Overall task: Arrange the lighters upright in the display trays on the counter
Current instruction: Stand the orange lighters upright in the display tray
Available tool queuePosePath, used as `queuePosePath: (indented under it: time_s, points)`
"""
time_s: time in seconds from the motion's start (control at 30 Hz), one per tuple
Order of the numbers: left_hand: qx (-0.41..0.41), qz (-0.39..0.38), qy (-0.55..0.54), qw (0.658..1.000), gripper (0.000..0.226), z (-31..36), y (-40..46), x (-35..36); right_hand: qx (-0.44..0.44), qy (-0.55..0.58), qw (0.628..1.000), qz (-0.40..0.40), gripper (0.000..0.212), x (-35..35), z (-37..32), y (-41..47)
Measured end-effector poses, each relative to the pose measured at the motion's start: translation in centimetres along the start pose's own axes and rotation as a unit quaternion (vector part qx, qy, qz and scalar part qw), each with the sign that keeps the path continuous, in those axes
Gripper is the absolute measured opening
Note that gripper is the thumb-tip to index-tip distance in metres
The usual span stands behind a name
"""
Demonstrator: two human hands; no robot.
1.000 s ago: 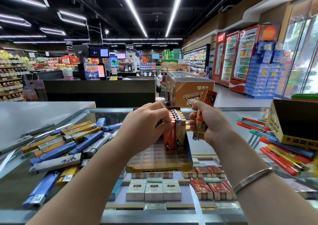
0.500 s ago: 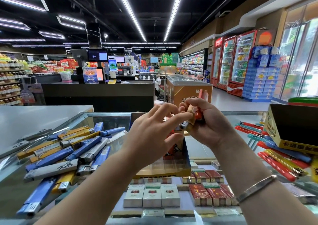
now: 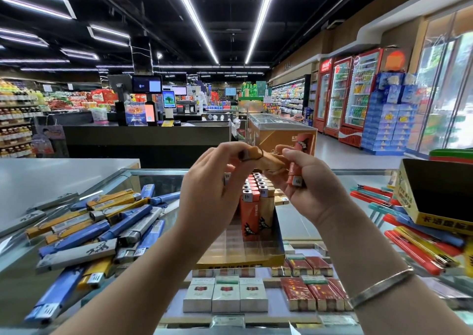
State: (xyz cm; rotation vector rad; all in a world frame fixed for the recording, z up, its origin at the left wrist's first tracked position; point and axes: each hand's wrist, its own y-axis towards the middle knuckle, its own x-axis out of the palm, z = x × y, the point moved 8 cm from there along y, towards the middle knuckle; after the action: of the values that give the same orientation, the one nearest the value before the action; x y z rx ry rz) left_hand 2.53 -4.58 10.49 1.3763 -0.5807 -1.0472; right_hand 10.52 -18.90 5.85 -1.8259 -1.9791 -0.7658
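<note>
Orange & tan lighters [image 3: 256,201] upright in display tray [image 3: 240,259]; blue/yellow ones [image 3: 102,229] loose.

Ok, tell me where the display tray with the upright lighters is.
In the head view the display tray sits mid-counter below both raised hands, between the loose lighter pile at left and the yellow box at right.

Both hands are raised above the glass table [image 3: 320,222]. The left hand [image 3: 215,196] pinches one end of a tan lighter [image 3: 266,159] with a dark band around it; the right hand [image 3: 309,188] holds the other end and also grips an orange lighter [image 3: 297,170]. Below them, a display tray [image 3: 240,255] holds orange and tan lighters [image 3: 253,206] standing upright at its back. Loose blue, yellow and grey lighters [image 3: 97,229] lie heaped on the left, and red ones [image 3: 414,250] lie on the right beside a yellow box [image 3: 435,219].
</note>
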Motion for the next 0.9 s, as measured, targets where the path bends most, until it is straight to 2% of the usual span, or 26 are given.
queuePosePath:
  time_s: [0.1, 0.33, 0.63, 0.8, 0.9]
  points:
    - [-0.052, -0.023, -0.005, 0.998, 0.017, -1.0, -0.2, 0.6, -0.001, -0.038, 0.998, 0.059, 0.013, -1.5, 0.4, 0.5]
    - [-0.038, -0.110, 0.069, 0.991, 0.030, -0.8, -1.2, 2.7, 0.055, -0.029, 0.979, 0.192, 0.020, -5.0, 1.8, 0.5]
    - [-0.001, -0.126, 0.122, 0.985, 0.030, -0.8, -1.2, 3.1, 0.094, -0.057, 0.982, 0.152, 0.016, -4.7, 2.6, 0.8]
    - [0.001, -0.156, 0.122, 0.980, 0.031, -0.9, -1.6, 3.7, 0.096, -0.065, 0.983, 0.141, 0.019, -4.4, 2.6, 0.7]
    - [0.031, -0.189, 0.139, 0.972, 0.027, -0.7, -2.0, 4.6, 0.095, -0.063, 0.983, 0.142, 0.019, -4.4, 2.6, 0.8]
